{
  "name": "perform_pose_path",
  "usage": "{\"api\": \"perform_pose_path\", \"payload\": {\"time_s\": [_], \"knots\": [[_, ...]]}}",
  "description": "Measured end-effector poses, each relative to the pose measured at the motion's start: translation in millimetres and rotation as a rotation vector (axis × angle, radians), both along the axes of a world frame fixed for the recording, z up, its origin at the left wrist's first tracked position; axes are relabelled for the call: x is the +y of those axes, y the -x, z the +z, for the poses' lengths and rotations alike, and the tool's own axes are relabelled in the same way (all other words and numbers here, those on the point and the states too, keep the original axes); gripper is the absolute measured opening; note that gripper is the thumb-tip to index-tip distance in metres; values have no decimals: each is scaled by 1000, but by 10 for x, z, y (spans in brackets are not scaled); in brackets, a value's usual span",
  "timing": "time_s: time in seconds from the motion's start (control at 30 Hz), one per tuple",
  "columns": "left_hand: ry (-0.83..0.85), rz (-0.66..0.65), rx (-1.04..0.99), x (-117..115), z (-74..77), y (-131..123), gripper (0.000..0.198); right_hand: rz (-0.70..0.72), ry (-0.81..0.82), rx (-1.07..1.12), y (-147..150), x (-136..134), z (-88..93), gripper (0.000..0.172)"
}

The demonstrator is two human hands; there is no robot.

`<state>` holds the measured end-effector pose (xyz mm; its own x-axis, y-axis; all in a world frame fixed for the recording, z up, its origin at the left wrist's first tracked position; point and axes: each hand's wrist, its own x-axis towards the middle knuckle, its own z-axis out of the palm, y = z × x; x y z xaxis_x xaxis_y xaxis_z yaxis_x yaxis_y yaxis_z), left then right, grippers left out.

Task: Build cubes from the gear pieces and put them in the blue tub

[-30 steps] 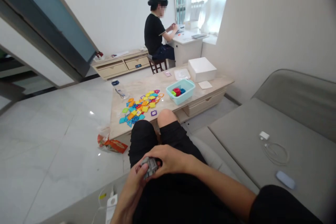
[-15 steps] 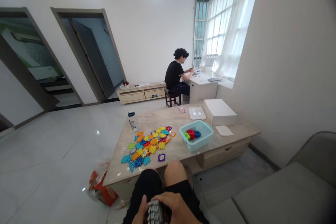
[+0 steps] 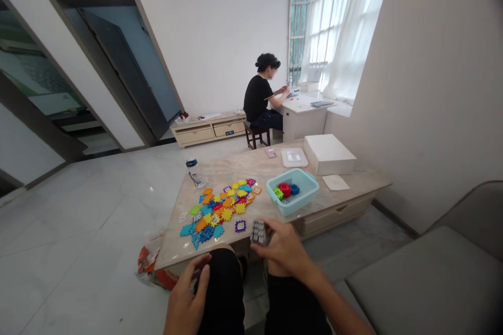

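My right hand (image 3: 281, 246) grips a grey block with a knobbly, toothed surface (image 3: 258, 233), thumb and fingers on its sides, above my knee by the table's near edge. My left hand (image 3: 187, 293) is over my other knee, its fingers bent and the thumb apart from them; I see nothing held there. A spread of coloured toothed plastic building pieces (image 3: 227, 214) covers the left part of the table. One purple square piece (image 3: 240, 226) lies apart, near the edge. The light blue basin (image 3: 302, 201) contains green, red and blue assembled blocks (image 3: 285, 189).
On the marble-patterned table (image 3: 173, 246) stand a bottle (image 3: 195, 174), a clear lid (image 3: 294, 157) and a white box (image 3: 329, 154). A plastic bag (image 3: 151, 261) is on the floor at left, a grey sofa (image 3: 428, 277) at right. Another person (image 3: 261, 97) sits at a far desk.
My hands have parted. The grey block, held by both hands low over my lap before, has moved up and forward in my right hand. The view has tilted down slightly.
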<state>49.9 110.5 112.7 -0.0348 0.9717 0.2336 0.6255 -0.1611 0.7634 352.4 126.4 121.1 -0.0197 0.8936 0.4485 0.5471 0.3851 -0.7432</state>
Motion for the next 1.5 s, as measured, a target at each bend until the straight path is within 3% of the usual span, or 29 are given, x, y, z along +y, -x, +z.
{"api": "perform_pose_path", "payload": {"time_s": [0.13,0.2,0.27,0.33,0.47,0.63,0.8,1.03,1.2,1.37,1.5], "knots": [[-224,-35,237,216,-179,-339,28,54,71,265,-467,968,488,46],[-243,-40,286,265,-244,-489,28,73,70,300,-553,1455,623,44],[-204,-52,307,271,-293,-599,30,62,67,327,-545,1803,625,42],[-151,-72,319,240,-331,-685,32,38,82,322,-512,1966,499,40],[-74,-120,327,140,-356,-883,35,-55,165,99,-664,1873,43,40],[-53,-238,362,113,-317,-1194,32,-236,264,-21,-1309,1633,-509,43],[-72,-265,397,189,-302,-1265,30,-347,333,-173,-1755,1558,-835,42],[-97,-242,392,266,-304,-1064,30,-356,691,-564,-1713,1642,-807,46],[-54,-210,407,297,-288,-995,29,-348,840,-592,-1633,1839,-852,53],[-56,-188,399,370,-339,-978,30,-339,877,-533,-1508,1987,-768,63],[-127,-176,390,440,-477,-1027,30,-476,770,-521,-1306,1857,-515,46]]}}
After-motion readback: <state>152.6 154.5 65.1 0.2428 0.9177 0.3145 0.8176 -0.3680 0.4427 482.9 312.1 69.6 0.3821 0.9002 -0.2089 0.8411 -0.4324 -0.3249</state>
